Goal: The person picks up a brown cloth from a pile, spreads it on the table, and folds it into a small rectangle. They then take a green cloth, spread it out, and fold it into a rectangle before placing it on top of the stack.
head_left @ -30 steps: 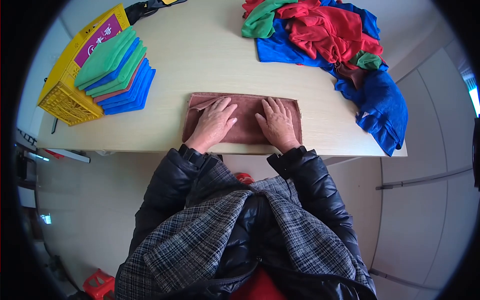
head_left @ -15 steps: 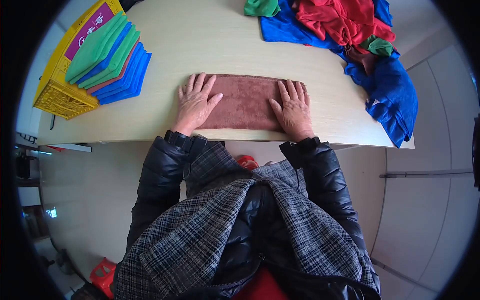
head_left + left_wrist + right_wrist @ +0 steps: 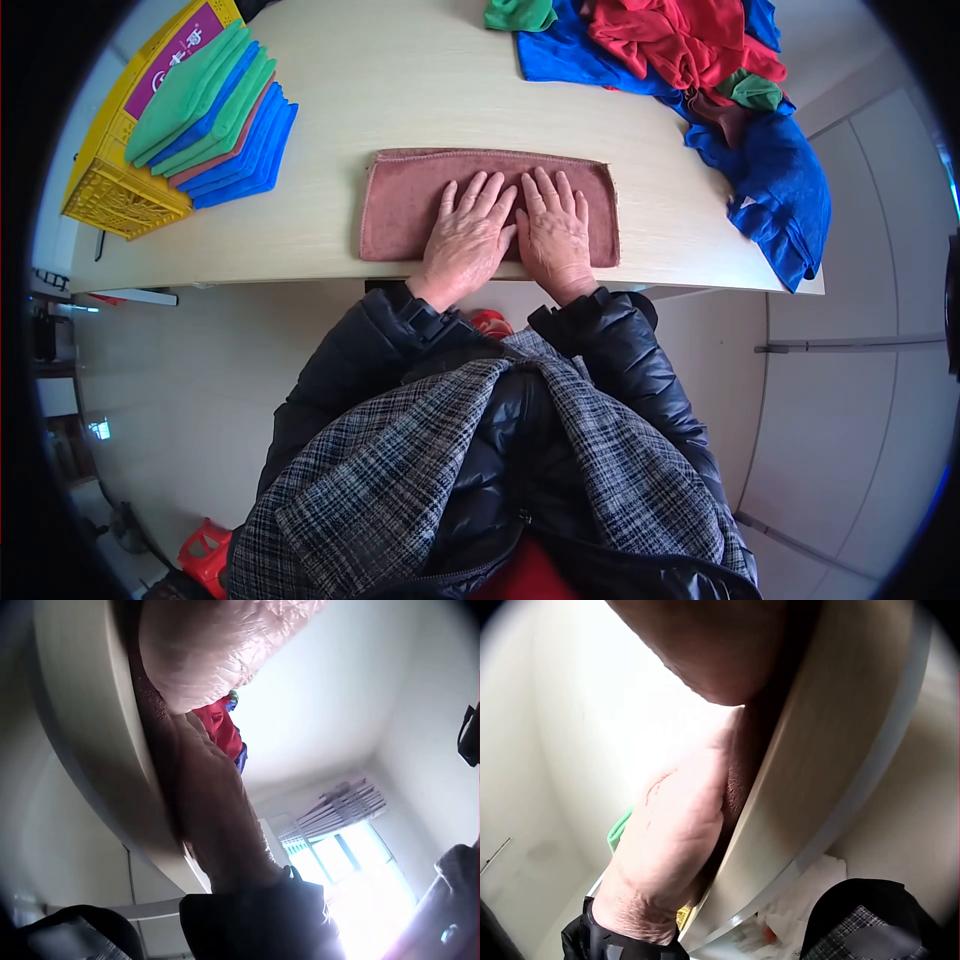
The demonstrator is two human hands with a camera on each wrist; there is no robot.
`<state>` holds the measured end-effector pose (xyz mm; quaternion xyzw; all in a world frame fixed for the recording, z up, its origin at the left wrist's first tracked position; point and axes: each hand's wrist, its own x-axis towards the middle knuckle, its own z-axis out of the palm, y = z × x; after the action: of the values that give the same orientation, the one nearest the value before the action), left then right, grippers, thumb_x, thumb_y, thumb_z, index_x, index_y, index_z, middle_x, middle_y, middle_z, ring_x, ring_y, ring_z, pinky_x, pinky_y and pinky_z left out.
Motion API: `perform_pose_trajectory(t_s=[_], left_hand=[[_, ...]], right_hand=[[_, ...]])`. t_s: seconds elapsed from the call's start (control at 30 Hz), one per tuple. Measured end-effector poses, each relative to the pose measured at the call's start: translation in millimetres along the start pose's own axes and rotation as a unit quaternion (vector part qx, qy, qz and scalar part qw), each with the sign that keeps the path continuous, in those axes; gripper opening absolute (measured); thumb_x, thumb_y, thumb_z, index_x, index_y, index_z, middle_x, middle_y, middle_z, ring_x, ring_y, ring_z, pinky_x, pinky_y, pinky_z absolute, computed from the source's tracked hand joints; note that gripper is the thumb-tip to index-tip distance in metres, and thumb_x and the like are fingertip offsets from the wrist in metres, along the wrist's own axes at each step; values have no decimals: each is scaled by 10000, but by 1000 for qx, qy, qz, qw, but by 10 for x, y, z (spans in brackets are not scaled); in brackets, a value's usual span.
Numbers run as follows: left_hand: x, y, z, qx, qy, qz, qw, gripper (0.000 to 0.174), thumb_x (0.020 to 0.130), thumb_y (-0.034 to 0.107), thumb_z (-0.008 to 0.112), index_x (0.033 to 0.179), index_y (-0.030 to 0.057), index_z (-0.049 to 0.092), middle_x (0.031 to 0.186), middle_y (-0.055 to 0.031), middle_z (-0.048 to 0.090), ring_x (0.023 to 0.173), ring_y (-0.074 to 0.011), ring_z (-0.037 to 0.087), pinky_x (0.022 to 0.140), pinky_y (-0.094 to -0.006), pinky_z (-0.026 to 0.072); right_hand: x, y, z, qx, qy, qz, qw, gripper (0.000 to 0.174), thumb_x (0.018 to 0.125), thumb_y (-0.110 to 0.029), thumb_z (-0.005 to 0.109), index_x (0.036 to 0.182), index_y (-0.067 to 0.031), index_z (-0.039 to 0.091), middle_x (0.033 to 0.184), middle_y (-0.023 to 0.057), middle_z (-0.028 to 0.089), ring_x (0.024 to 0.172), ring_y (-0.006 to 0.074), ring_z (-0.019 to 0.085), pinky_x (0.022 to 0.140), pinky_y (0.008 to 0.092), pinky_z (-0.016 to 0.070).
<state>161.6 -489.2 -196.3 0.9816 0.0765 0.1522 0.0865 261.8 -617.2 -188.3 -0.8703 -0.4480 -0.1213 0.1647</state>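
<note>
A brown towel (image 3: 395, 205), folded into a flat rectangle, lies along the front edge of the table in the head view. My left hand (image 3: 467, 232) rests palm down on its middle, fingers straight and pointing away from me. Close beside it, my right hand (image 3: 556, 232) lies flat on the right half of the towel, the two thumbs nearly meeting. In the left wrist view the brown cloth (image 3: 154, 712) shows as a thin layer under the hands. The right wrist view also shows the towel (image 3: 739, 776) pressed between palm and tabletop.
At the left stands a yellow crate (image 3: 125, 180) with a stack of folded green, blue and brown towels (image 3: 215, 120) against it. A loose heap of red, blue and green cloths (image 3: 690, 50) covers the back right, one blue cloth (image 3: 785, 200) reaching the table's right corner.
The turned-up fold at the towel's left end now lies flat. Both hands spread to the towel's ends, then came together at its middle. The towel has been turned or smoothed flat.
</note>
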Motion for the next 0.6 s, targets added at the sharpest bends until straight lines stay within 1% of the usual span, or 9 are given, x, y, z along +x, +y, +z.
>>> perform_pose_trajectory(t_s=[0.13, 0.27, 0.37, 0.4, 0.47, 0.5, 0.53, 0.6], left_hand=[[-107, -151, -47, 5, 24, 22, 999, 548, 1018, 314, 523, 1516, 104, 429, 1599, -112, 359, 1493, -304, 297, 1217, -531, 198], [-170, -343, -117, 24, 8, -4, 1000, 551, 1023, 315, 510, 1527, 114, 417, 1615, -104, 338, 1503, -295, 280, 1217, -528, 196], [-248, -568, -177, 24, 29, -18, 999, 537, 1016, 340, 518, 1492, 97, 458, 1579, -120, 387, 1485, -305, 310, 1210, -547, 206], [-261, -655, -195, 26, 31, -16, 999, 537, 1016, 340, 518, 1492, 97, 458, 1579, -120, 387, 1485, -305, 310, 1210, -547, 206], [-346, -824, -212, 27, 16, -48, 998, 548, 1025, 329, 499, 1527, 123, 418, 1612, -104, 341, 1506, -292, 271, 1220, -531, 182], [-358, -869, -241, 29, 10, -64, 997, 555, 1030, 323, 490, 1544, 136, 398, 1628, -96, 318, 1517, -286, 252, 1226, -524, 170], [-369, -898, -263, 30, 13, -64, 997, 555, 1030, 323, 490, 1544, 136, 398, 1628, -96, 318, 1517, -286, 252, 1226, -524, 170], [-396, -945, -300, 27, -2, -97, 995, 549, 1030, 323, 492, 1537, 130, 407, 1623, -102, 323, 1513, -288, 258, 1227, -524, 169]], right_hand=[[-90, 88, -13, -13, -12, 13, 1000, 512, 1005, -296, 501, 1466, -73, 481, 1539, 128, 450, 1461, 355, 345, 1186, 519, 255], [-118, 244, -75, -37, -13, 15, 999, 515, 1014, -307, 489, 1481, -90, 470, 1557, 127, 428, 1469, 343, 335, 1190, 510, 250], [-208, 397, -110, -62, -13, 25, 998, 518, 1021, -316, 479, 1491, -97, 463, 1568, 126, 414, 1474, 338, 329, 1193, 504, 246], [-218, 450, -128, -60, -14, 41, 997, 520, 1023, -321, 475, 1493, -97, 461, 1571, 126, 412, 1475, 336, 327, 1195, 502, 243], [-271, 525, -152, -52, -18, 72, 996, 524, 1028, -331, 467, 1497, -97, 458, 1575, 125, 408, 1478, 333, 323, 1199, 498, 238], [-280, 557, -172, -53, -15, 71, 996, 524, 1028, -331, 467, 1497, -97, 458, 1575, 125, 408, 1478, 333, 323, 1199, 498, 238], [-291, 584, -194, -54, -17, 77, 995, 528, 1027, -333, 473, 1498, -96, 454, 1572, 125, 411, 1475, 335, 327, 1198, 499, 242], [-295, 617, -222, -58, -22, 87, 994, 538, 1023, -338, 486, 1501, -93, 447, 1568, 126, 417, 1470, 338, 334, 1194, 502, 248]])
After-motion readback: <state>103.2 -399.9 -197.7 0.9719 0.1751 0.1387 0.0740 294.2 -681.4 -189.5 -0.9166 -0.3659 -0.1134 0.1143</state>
